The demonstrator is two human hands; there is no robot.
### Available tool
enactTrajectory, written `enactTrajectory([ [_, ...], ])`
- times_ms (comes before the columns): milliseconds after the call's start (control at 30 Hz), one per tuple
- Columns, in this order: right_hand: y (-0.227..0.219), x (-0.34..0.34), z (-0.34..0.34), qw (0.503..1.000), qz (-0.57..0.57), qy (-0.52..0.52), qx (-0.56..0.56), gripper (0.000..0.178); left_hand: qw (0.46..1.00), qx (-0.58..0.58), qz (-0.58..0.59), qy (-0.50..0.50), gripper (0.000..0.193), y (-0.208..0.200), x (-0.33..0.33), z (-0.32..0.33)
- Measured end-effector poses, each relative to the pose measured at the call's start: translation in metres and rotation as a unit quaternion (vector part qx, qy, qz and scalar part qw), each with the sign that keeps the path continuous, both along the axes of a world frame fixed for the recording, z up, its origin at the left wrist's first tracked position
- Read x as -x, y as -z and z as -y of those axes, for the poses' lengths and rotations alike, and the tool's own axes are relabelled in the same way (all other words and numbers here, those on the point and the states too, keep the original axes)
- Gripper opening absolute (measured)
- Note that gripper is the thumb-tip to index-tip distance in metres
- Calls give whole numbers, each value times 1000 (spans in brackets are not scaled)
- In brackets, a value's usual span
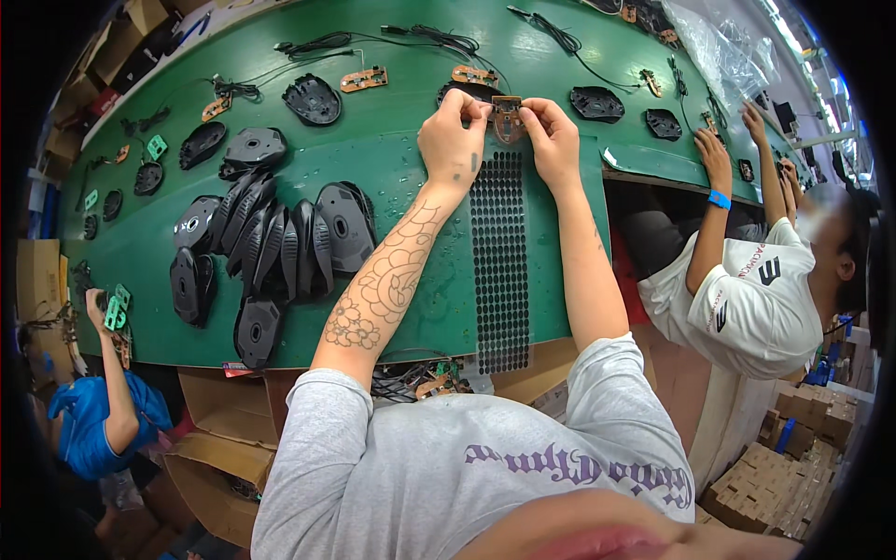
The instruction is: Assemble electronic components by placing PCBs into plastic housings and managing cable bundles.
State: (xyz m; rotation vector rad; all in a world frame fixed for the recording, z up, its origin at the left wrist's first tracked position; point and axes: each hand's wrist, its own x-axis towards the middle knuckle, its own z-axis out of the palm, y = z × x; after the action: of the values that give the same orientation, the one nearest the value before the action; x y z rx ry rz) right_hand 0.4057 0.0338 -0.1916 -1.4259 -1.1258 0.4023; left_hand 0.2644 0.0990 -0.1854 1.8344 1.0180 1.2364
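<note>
Below the near edge of a green surface [411,233] stand open cardboard boxes [224,406]; tangled cables and brown circuit boards [434,383] show among them. Both forearms reach forward, the hands nearly meeting. The left hand [455,135] and right hand [553,140] each have a closed pinch grip—thumb against finger—on opposite edges of a small brown board [509,125], held at the far end of a sheet of black ovals [501,261].

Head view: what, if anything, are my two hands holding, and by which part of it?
A small brownish piece, held by its opposite sides: the left hand pinches its left edge, the right hand its right.
</note>
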Motion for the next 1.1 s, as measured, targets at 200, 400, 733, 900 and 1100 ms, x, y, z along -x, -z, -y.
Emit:
enactTrajectory([
  [200,-9,-3,-4,999,-48,-21,-16,16,996,38,55,65,11,-5,-6,-7],
  [400,-12,-19,-16,996,-86,-21,-7,17,998,-22,-52,27,20,-26,-20,-19],
  [733,-17,-113,-95,960,-157,212,90,27,969,-59,-240,15,27,0,-40,-85],
  [900,-5,-122,-112,915,229,282,173,27,950,-70,-303,-23,35,14,-46,-101],
  [1100,-18,-149,-101,908,240,334,79,25,960,31,-258,106,29,21,-55,-129],
])
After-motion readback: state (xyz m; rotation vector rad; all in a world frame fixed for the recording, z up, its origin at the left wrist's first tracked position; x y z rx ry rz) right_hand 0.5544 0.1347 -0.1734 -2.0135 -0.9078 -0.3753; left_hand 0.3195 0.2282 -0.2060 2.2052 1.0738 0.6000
